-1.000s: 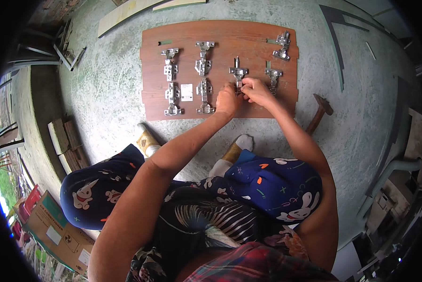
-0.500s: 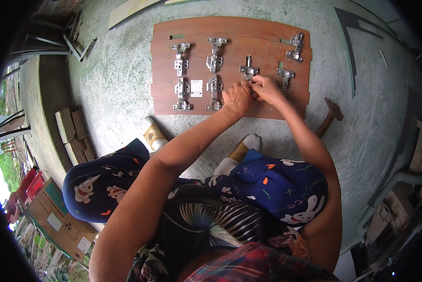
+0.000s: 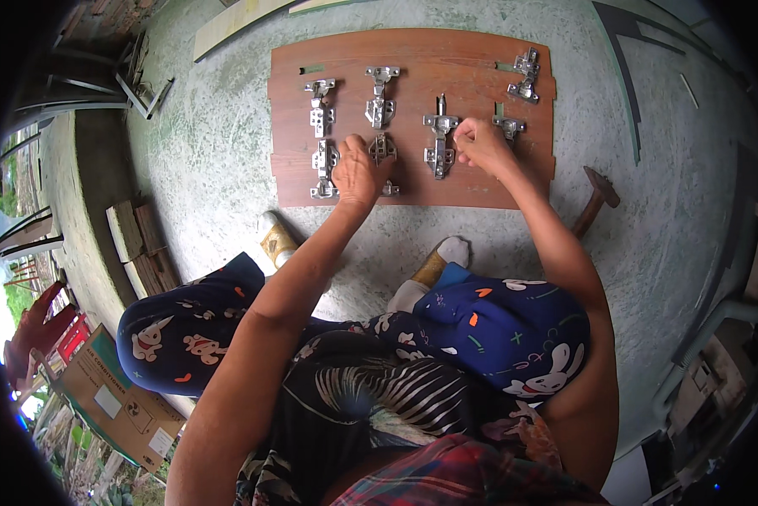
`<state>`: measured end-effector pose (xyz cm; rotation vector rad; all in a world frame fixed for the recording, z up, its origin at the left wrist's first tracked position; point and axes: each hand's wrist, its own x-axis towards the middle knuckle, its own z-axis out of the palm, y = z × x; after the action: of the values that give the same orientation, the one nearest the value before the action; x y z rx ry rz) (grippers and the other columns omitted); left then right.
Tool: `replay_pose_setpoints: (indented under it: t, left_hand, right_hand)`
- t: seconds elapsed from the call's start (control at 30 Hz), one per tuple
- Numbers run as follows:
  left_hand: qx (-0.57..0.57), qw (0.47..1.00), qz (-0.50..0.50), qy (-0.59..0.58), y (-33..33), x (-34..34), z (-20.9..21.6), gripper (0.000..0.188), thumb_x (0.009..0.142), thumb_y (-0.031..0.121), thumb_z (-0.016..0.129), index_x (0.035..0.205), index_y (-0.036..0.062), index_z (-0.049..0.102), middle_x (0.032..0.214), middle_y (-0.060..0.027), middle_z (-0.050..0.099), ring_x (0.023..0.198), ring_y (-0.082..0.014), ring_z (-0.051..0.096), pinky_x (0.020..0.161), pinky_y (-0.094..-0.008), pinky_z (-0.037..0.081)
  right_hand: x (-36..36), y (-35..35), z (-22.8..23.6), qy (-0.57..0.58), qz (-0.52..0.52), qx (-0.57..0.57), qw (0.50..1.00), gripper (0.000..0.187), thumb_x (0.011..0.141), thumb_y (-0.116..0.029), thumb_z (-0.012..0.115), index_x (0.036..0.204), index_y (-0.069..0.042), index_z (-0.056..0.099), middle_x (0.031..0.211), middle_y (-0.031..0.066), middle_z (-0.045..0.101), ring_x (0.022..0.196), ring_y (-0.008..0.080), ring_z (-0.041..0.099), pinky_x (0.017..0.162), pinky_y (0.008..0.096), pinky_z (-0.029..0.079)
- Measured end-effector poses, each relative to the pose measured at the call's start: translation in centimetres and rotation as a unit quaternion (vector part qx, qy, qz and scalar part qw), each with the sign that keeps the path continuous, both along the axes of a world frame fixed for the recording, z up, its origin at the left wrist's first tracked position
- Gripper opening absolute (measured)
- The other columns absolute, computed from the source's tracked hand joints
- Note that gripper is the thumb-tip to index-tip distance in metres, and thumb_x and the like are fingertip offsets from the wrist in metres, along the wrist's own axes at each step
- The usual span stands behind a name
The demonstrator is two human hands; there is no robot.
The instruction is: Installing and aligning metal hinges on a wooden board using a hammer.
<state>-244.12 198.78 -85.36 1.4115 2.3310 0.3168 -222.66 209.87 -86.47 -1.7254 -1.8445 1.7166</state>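
Head view: both hands (image 3: 358, 173) (image 3: 480, 145) work mid-board (image 3: 412, 51), edges free.

Under your left hand (image 3: 358, 173) a silver cabinet hinge (image 3: 382, 150) lies flat on the brown board (image 3: 412, 59), while your right hand (image 3: 478, 143) touches another hinge (image 3: 439, 143) lying lengthwise.

Outdoor workshop yard, rough concrete floor (image 3: 210, 152), hammer (image 3: 594, 198), wood offcuts (image 3: 138, 249), cardboard box (image 3: 113, 401), metal hinges (image 3: 320, 126) on board (image 3: 412, 51)

Soft even daylight, faint shadows, sharp centre, fisheye-bent dark rim.
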Motion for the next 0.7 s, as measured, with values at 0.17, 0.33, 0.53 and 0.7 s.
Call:
replay_pose_setpoints:
  t: [0.17, 0.33, 0.53, 0.7]
  left_hand:
    - [-0.076, 0.997, -0.018, -0.004, -0.3, -0.5, -1.4, 0.052, 0.071, 0.038, 0.075, 0.102, 0.0049, 0.051, 0.099, -0.0177, 0.062, 0.089, -0.0345, 0.065, 0.077, -0.0436, 0.052]
    - [-0.061, 0.996, -0.058, 0.023, -0.3, -0.9, -2.4, 0.034, 0.074, 0.030, 0.067, 0.094, 0.0068, 0.054, 0.090, -0.0173, 0.066, 0.083, -0.0351, 0.066, 0.075, -0.0452, 0.051]
    - [-0.116, 0.984, -0.124, 0.053, -1.0, -3.3, -1.6, 0.020, 0.078, 0.017, 0.058, 0.097, 0.0091, 0.055, 0.089, -0.0163, 0.067, 0.082, -0.0343, 0.066, 0.074, -0.0456, 0.049]
    - [0.014, 0.916, -0.365, 0.167, -0.8, -5.1, 0.2, 0.017, 0.083, 0.012, 0.058, 0.100, 0.0136, 0.060, 0.091, -0.0111, 0.058, 0.082, -0.0273, 0.064, 0.076, -0.0416, 0.044]
  right_hand:
    - [-0.1, 1.5, 2.6, 0.080, -0.057, 0.052, 0.994, 0.020, 0.086, -0.013, 0.057, 0.096, 0.003, 0.062, 0.086, 0.0124, 0.070, 0.061, 0.0156, 0.068, 0.055, 0.0282, 0.052]
    - [0.1, 2.2, 3.8, 0.091, -0.060, 0.069, 0.992, 0.020, 0.090, -0.011, 0.053, 0.105, 0.001, 0.060, 0.089, 0.0075, 0.067, 0.066, 0.0104, 0.064, 0.052, 0.0228, 0.050]
    - [0.8, 2.3, 4.1, 0.100, -0.073, 0.095, 0.988, 0.021, 0.091, -0.012, 0.052, 0.106, 0.000, 0.060, 0.089, 0.0062, 0.066, 0.067, 0.0096, 0.063, 0.055, 0.0221, 0.049]
    - [0.9, 2.1, 4.0, 0.111, -0.064, 0.089, 0.988, 0.020, 0.091, -0.013, 0.052, 0.106, -0.001, 0.059, 0.089, 0.0051, 0.064, 0.065, 0.0080, 0.061, 0.053, 0.0221, 0.047]
